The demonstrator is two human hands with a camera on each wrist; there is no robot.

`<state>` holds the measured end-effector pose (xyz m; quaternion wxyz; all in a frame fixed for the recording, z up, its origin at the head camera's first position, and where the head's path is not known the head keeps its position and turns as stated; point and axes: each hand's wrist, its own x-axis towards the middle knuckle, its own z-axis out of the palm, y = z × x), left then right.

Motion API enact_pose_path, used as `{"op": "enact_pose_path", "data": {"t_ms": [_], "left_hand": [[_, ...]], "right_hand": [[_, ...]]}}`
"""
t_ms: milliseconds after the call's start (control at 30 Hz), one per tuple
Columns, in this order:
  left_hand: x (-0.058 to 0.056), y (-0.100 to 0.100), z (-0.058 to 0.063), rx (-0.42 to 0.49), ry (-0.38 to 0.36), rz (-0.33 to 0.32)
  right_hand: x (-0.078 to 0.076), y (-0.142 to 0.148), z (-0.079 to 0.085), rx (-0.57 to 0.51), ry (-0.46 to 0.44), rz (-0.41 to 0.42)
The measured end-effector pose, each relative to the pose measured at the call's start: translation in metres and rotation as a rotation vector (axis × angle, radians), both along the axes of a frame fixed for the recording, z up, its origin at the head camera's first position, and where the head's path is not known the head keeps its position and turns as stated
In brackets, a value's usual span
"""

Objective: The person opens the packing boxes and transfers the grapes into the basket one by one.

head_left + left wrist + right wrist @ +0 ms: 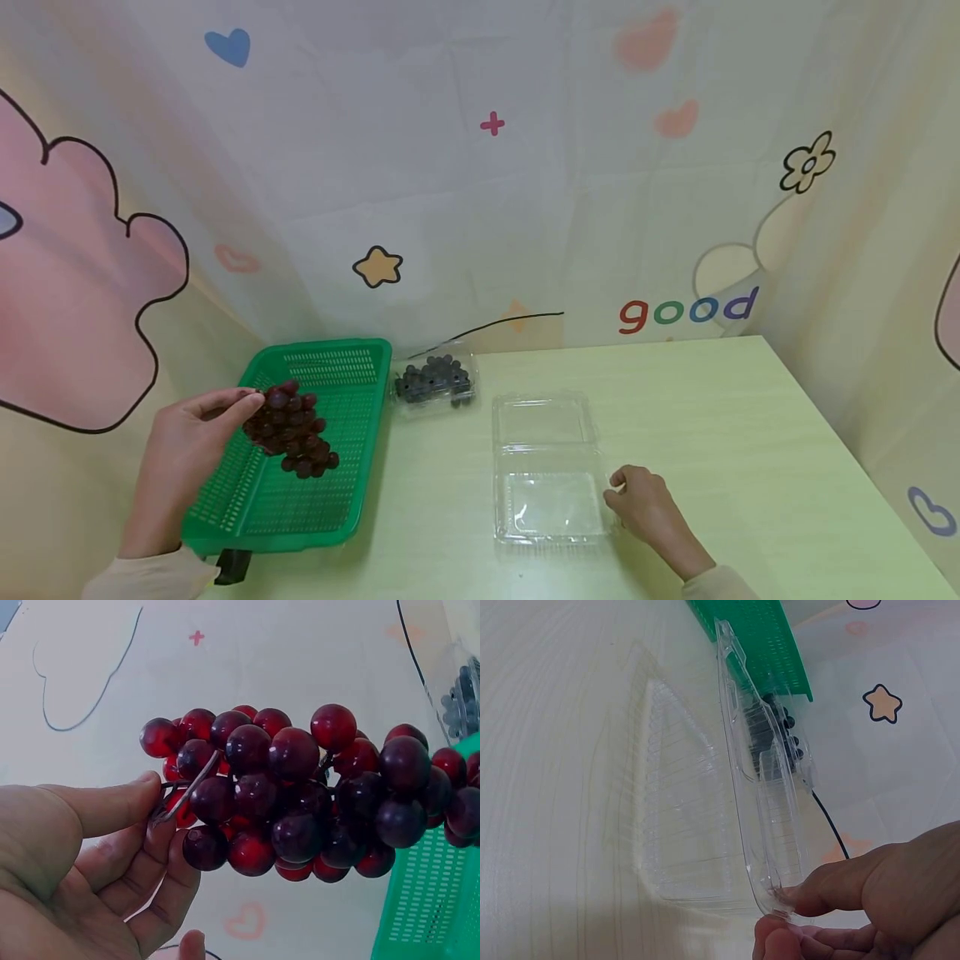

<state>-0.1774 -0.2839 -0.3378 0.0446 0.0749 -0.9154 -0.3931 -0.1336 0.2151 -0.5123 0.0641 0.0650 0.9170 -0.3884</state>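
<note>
Over the green plastic basket (277, 543), the left hand (187, 446) pinches a red grape bunch (291, 427) by its stem; right of the basket, the right hand (647, 504) pinches a clear clamshell (553, 506) at its edge.

Above the unfolded clear plastic clamshell container (547, 450) a hand could come straight down; at its near right edge, the pinching right hand (645, 504) stands in the way; farther right of the container, the pale yellow-green tabletop (765, 450) gives a broad passage; beyond its far edge, a shallower strip ends at the white printed fabric backdrop (487, 208); left of it runs a lane, obstructed toward the far end by a clear plastic box of dark round grapes (435, 383); past that lane, the rectangular green plastic basket (371, 467) raises its rim, and a dark red bunch of round grapes (292, 429), hanging from the left hand (191, 437), obstructs descent into it.
</note>
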Motion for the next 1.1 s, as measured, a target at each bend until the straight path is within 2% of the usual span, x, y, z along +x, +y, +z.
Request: {"op": "enact_pose_path", "data": {"t_ms": [167,400,733,933,1100], "left_hand": [[-0.001,-0.010,-0.005,-0.024,-0.011,0.003],[-0.003,-0.026,-0.012,-0.012,-0.035,-0.007],[-0.008,-0.048,-0.022,0.017,-0.169,0.032],[-0.011,-0.061,-0.028,-0.015,-0.231,0.041],[-0.013,-0.071,-0.036,-0.058,-0.254,0.045]], "right_hand": [[0.000,0.000,0.000,-0.004,0.001,0.001],[0.000,0.000,0.000,-0.007,0.000,0.004],[0.000,0.000,0.001,-0.012,0.001,0.003],[0.003,0.000,-0.001,-0.032,-0.008,-0.001],[0.003,0.001,-0.002,-0.034,-0.002,-0.001]]}}
